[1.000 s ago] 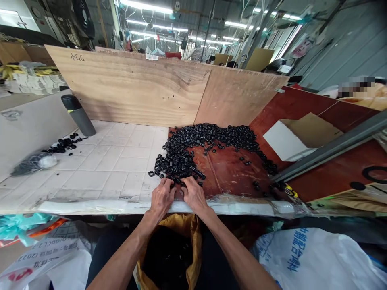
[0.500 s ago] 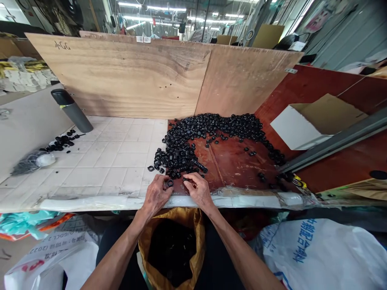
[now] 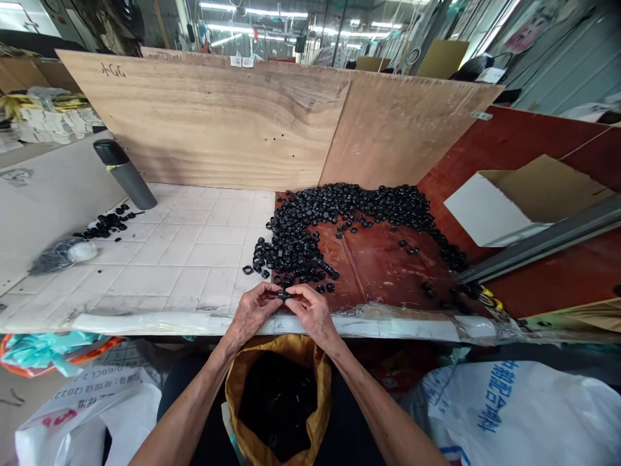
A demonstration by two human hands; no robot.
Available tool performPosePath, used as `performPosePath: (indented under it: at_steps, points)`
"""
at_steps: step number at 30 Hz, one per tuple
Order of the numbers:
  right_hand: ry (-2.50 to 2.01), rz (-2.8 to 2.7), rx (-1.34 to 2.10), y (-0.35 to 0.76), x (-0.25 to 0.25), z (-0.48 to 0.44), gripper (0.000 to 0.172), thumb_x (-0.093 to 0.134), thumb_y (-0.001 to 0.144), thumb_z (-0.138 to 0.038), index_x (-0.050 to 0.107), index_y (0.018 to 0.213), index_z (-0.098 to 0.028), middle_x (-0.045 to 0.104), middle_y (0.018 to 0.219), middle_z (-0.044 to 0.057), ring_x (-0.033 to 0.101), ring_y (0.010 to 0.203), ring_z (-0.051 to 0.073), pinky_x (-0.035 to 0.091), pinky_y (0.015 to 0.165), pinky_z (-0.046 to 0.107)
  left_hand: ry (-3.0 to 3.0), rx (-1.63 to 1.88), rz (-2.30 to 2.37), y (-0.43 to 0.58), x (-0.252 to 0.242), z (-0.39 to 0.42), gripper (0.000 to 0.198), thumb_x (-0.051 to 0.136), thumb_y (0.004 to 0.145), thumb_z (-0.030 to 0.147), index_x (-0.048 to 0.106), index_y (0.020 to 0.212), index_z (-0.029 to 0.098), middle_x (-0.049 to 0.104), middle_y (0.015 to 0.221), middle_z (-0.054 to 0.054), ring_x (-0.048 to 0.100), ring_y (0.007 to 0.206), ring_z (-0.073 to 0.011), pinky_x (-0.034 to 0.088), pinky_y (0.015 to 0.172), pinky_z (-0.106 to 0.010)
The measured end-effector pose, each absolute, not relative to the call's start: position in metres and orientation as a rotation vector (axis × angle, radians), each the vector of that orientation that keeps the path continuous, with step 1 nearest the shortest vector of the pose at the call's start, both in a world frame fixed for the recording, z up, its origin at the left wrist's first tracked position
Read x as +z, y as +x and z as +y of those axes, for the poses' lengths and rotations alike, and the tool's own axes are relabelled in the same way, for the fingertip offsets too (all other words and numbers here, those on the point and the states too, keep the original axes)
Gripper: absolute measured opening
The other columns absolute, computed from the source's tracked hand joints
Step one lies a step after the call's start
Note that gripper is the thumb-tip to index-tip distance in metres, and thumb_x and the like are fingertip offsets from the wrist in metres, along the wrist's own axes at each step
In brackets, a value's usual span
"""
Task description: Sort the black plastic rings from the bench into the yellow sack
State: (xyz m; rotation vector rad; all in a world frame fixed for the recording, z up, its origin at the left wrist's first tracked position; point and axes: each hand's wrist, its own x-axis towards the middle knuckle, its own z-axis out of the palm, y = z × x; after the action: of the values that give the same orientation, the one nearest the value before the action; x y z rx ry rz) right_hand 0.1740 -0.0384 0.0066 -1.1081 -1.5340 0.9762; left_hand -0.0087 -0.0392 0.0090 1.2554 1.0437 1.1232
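My left hand [image 3: 253, 309] and my right hand [image 3: 310, 312] meet at the front edge of the table, fingertips pinched from both sides on a small black plastic part [image 3: 284, 294]. Whether it is one piece or two pressed together I cannot tell. Just beyond the fingers lies a heap of small black ring-like parts [image 3: 334, 207], curving back and round to the right over a red-brown board [image 3: 369, 265]. A single black ring [image 3: 248, 270] rests on the white surface left of the heap. Below my hands, an open yellow sack [image 3: 323, 388] holds dark pieces.
A grey bottle [image 3: 130, 184] leans at the back left, near loose black parts [image 3: 109, 224] and a plastic bag [image 3: 58, 254]. Wooden panels [image 3: 228, 123] wall the back. At right stand a white carton [image 3: 495, 210] and a metal bar [image 3: 543, 236]. White sacks [image 3: 528, 408] flank my legs.
My hands were apart, the left with a black ring and the right with a small black part. They have come together, both now gripping the black piece between them. The view has shifted slightly.
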Motion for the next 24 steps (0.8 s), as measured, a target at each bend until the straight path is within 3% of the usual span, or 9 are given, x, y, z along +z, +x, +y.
performPosePath:
  at_steps: [3,7,10,14,16,19,24]
  points:
    - [-1.102,-1.535,0.972,0.171,0.007,-0.039,0.015,0.068,0.086,-0.031,0.075,0.095,-0.022,0.075,0.098,0.006,0.072,0.088,0.02,0.061,0.078,0.031,1.244,1.117,1.011,-0.009,0.01,-0.041,0.032,0.079,0.081,0.035,0.07,0.106,0.016,0.077,0.1,-0.006,0.072,0.089,-0.0187,0.059,0.089,-0.034]
    - [-1.149,-1.483,1.025,0.17,0.003,-0.041,0.027,0.065,0.09,-0.038,0.071,0.111,-0.022,0.075,0.096,0.006,0.074,0.075,0.019,0.062,0.07,0.03,1.236,1.118,0.959,-0.007,0.01,-0.043,0.033,0.078,0.083,0.038,0.069,0.107,0.017,0.077,0.098,-0.006,0.073,0.088,-0.0192,0.06,0.088,-0.035]
    - [-1.203,-1.558,0.95,0.17,0.003,-0.044,0.031,0.059,0.095,-0.042,0.067,0.117,-0.022,0.071,0.077,0.001,0.068,0.06,0.016,0.059,0.064,0.028,1.272,1.11,0.974,-0.007,0.009,-0.044,0.031,0.078,0.084,0.038,0.07,0.106,0.017,0.076,0.101,-0.006,0.073,0.088,-0.0188,0.059,0.087,-0.033]
    - [-1.165,-1.699,0.856,0.173,0.006,-0.047,0.029,0.057,0.097,-0.042,0.066,0.116,-0.022,0.072,0.085,0.004,0.068,0.068,0.017,0.056,0.067,0.028,1.204,1.149,0.937,-0.007,0.011,-0.044,0.031,0.079,0.083,0.038,0.069,0.102,0.016,0.076,0.099,-0.006,0.073,0.09,-0.0192,0.059,0.088,-0.033]
    - [-1.185,-1.748,0.799,0.173,0.007,-0.047,0.024,0.055,0.099,-0.04,0.069,0.102,-0.021,0.071,0.08,0.003,0.066,0.066,0.017,0.052,0.065,0.027,1.199,1.145,0.924,-0.007,0.012,-0.044,0.031,0.079,0.083,0.038,0.069,0.102,0.016,0.075,0.097,-0.006,0.072,0.089,-0.0188,0.058,0.087,-0.033]
    - [-1.265,-1.767,0.645,0.171,0.009,-0.045,0.039,0.049,0.102,-0.04,0.063,0.07,-0.021,0.059,0.06,0.001,0.055,0.056,0.016,0.047,0.062,0.028,1.23,1.129,0.938,-0.008,0.013,-0.045,0.031,0.079,0.083,0.037,0.069,0.104,0.016,0.075,0.098,-0.006,0.071,0.088,-0.0182,0.057,0.087,-0.031]
    - [-1.21,-1.779,0.607,0.17,0.015,-0.048,0.025,0.054,0.098,-0.038,0.071,0.097,-0.021,0.066,0.073,0.003,0.059,0.068,0.018,0.049,0.07,0.03,1.202,1.158,0.94,-0.007,0.01,-0.045,0.031,0.078,0.083,0.038,0.068,0.103,0.017,0.075,0.1,-0.006,0.071,0.09,-0.0191,0.057,0.089,-0.033]
